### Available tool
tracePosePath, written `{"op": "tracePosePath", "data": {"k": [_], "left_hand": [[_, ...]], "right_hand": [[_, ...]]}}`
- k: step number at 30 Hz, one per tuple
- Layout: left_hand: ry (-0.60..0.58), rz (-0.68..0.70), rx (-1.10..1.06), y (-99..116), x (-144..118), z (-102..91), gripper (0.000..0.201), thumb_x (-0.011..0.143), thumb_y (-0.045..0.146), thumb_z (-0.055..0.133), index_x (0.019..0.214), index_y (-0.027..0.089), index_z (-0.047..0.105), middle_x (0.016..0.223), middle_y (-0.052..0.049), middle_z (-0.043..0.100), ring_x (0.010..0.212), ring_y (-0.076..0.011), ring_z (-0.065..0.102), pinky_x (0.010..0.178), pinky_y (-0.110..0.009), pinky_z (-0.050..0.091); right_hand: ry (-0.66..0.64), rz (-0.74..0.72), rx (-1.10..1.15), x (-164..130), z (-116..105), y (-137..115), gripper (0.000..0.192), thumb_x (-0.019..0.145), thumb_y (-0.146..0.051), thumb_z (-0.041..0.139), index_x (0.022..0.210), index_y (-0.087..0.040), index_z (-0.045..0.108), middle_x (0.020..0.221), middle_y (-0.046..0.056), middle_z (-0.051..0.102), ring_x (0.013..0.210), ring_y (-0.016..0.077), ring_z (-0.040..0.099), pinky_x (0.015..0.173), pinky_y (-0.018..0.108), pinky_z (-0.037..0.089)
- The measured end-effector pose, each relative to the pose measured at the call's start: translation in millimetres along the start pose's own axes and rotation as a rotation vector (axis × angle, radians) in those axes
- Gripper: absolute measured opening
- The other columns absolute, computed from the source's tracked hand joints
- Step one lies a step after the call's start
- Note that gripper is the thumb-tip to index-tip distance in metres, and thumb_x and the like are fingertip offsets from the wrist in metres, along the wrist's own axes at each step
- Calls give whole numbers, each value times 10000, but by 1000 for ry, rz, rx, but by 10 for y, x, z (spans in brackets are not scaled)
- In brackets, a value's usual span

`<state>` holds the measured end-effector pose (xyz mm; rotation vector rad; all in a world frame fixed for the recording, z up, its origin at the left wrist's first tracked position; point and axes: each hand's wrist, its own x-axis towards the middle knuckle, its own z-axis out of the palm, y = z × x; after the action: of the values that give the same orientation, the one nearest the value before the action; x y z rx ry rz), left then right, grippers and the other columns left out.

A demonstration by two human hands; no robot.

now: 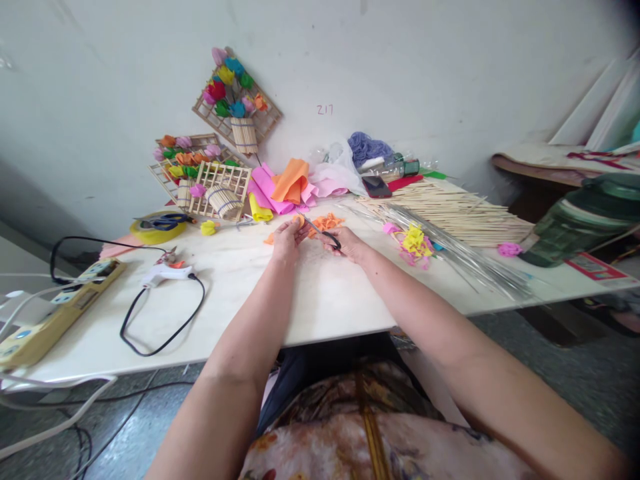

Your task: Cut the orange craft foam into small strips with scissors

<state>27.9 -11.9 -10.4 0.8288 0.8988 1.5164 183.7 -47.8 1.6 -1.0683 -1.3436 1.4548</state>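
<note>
My left hand [290,238] is closed on a small piece of orange crepe paper [299,220], which shows above the fingertips. In my right hand [349,244] is a pair of scissors [330,237] with dark handles, its blades pointing left toward the orange piece. Whether the blades touch the paper I cannot tell. Orange paper scraps [327,222] lie on the table just behind and between my hands. Rolled sheets of pink [267,187], orange [291,180] and yellow crepe paper [260,208] rest farther back.
Bamboo lattice frames with paper flowers [235,93] lean at the back left. A white glue gun [169,273], a power strip [60,310] and yellow tape [157,230] are on the left. Thin sticks [450,212], wires [450,250] and a green bottle [575,223] occupy the right.
</note>
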Motion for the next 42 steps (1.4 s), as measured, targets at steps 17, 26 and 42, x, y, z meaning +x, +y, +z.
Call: {"op": "tracePosePath", "data": {"k": [17, 26, 42], "left_hand": [[-39, -18, 22, 29, -59, 40, 166, 715, 242, 786, 717, 159, 641, 735, -42, 712, 721, -157, 713, 775, -296, 577], [-47, -10, 14, 30, -52, 31, 161, 725, 253, 774, 741, 156, 646, 717, -36, 705, 675, -141, 699, 749, -276, 566], [-43, 4, 11, 13, -24, 6, 216, 695, 274, 804, 757, 159, 633, 720, -34, 704, 687, -136, 698, 771, -284, 574]], "right_hand": [[-31, -26, 7, -17, -57, -16, 248, 840, -304, 714, 692, -137, 605, 444, -58, 491, 336, 31, 335, 312, 137, 235], [-42, -31, -10, 29, -63, 26, 278, 822, -352, 707, 666, -162, 578, 442, -58, 468, 336, 37, 307, 305, 143, 224], [-33, -10, -2, 0, -38, -14, 307, 802, -365, 716, 633, -152, 575, 402, -62, 436, 319, 34, 290, 302, 148, 206]]}}
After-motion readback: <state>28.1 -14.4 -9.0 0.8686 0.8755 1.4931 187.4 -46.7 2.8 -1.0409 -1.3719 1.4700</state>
